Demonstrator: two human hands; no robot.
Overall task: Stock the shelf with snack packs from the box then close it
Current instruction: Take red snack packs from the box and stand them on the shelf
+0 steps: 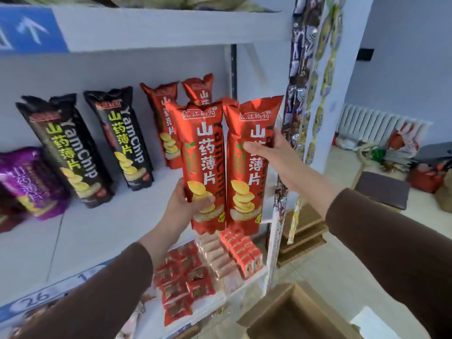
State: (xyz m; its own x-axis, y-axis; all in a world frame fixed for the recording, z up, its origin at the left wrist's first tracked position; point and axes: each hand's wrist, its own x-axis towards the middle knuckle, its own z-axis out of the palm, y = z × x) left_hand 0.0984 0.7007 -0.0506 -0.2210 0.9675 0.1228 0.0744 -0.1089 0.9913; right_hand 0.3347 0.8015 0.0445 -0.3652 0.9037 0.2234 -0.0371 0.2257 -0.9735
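- Gripping one upright red pack [204,165] in my left hand [188,204], another [249,167] in my right hand [266,152].
- Shelf [102,226] gap probably lies ahead-left of both; left nearer.

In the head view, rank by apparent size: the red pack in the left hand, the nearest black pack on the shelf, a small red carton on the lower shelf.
1-2. Left-hand red pack and nearest black pack: similar length; the red one is nearer the camera, so unranked.
3. Small red carton: clearly smallest.
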